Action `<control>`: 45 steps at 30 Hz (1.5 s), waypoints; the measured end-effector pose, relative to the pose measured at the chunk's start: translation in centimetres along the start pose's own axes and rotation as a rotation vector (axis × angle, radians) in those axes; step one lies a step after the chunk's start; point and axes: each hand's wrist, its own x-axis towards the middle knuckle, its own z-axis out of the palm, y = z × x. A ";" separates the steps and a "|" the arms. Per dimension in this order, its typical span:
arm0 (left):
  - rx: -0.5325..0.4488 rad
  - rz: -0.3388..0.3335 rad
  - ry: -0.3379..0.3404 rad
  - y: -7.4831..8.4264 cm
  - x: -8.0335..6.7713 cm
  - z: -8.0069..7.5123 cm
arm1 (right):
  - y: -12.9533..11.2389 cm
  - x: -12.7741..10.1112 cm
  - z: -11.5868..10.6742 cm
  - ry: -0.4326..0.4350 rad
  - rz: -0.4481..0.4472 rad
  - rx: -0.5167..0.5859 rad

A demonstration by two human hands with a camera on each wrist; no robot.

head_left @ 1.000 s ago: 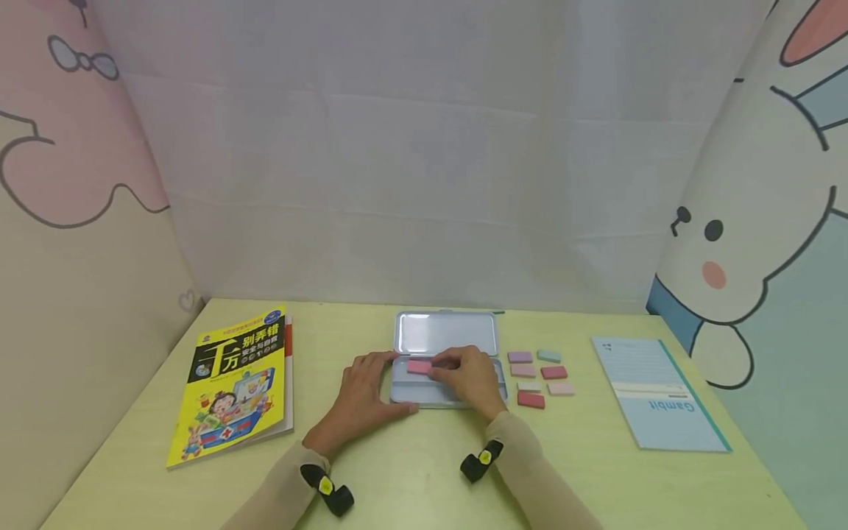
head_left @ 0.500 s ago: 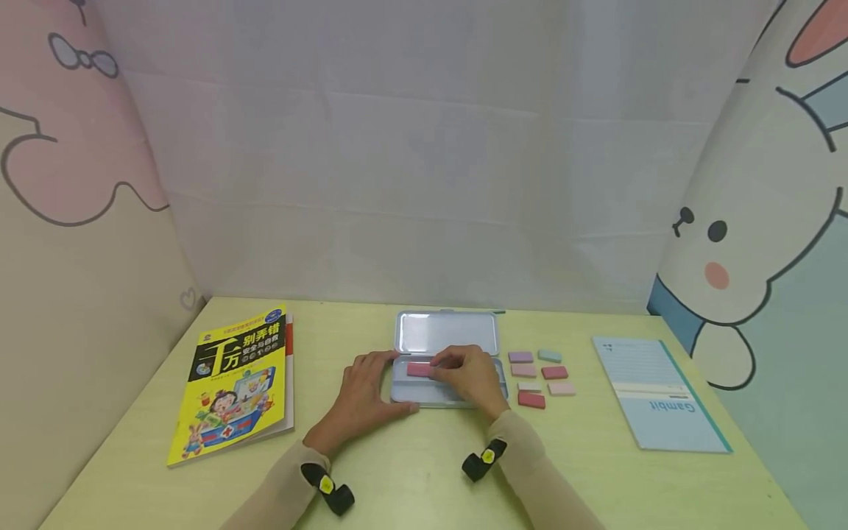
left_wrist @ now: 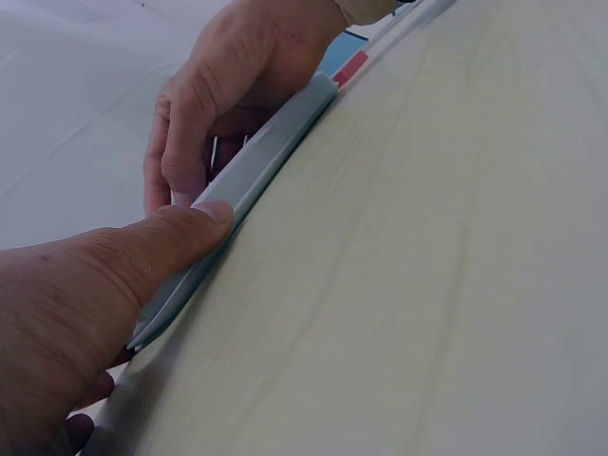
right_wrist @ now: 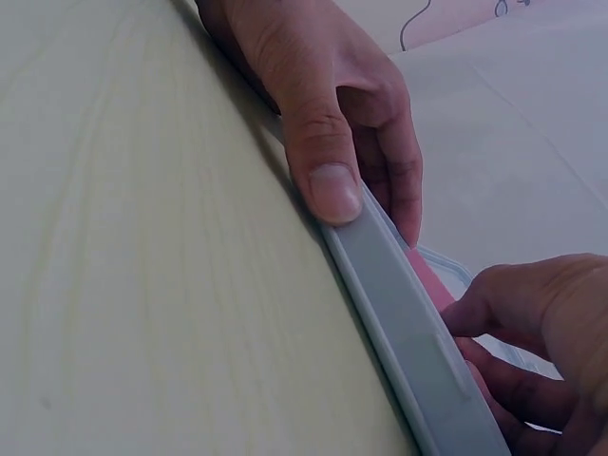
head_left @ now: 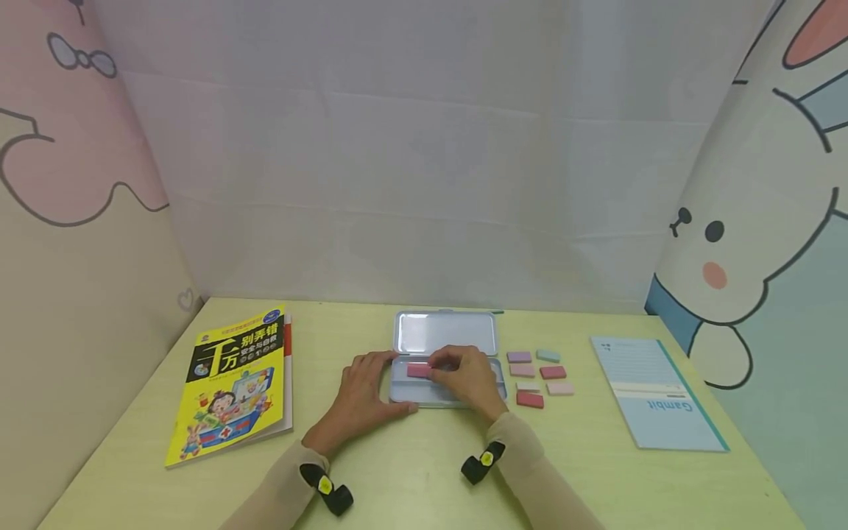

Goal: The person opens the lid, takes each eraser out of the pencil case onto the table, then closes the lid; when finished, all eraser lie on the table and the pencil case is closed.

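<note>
An open grey tin case point(head_left: 493, 366) lies flat on the table, its lid point(head_left: 445, 333) folded back. My left hand point(head_left: 389, 380) grips the case's left end, with the thumb point(right_wrist: 323, 171) on the front wall and the fingers over the far rim. Over the tray, my right hand point(head_left: 437, 370) pinches a pink block point(head_left: 417, 370) that sits low in the tray's left part. The right wrist view shows that pink block point(right_wrist: 432, 285) just behind the front wall point(right_wrist: 399, 313). In the left wrist view my thumb point(left_wrist: 171, 247) presses the tin case point(left_wrist: 261, 176).
Several pink, purple, red and teal blocks point(head_left: 539, 375) lie in rows right of the case. A yellow book point(head_left: 235, 383) lies at the left and a blue booklet point(head_left: 656, 394) at the right. Printed fabric walls enclose the yellow-green table point(head_left: 411, 471).
The right hand has brought the pink block slightly lower into the tray. The left hand has stayed on the case.
</note>
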 end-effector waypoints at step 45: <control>0.031 0.042 0.041 -0.4 0.1 0.5 | 2.5 0.5 -10.7 -0.453 0.015 0.211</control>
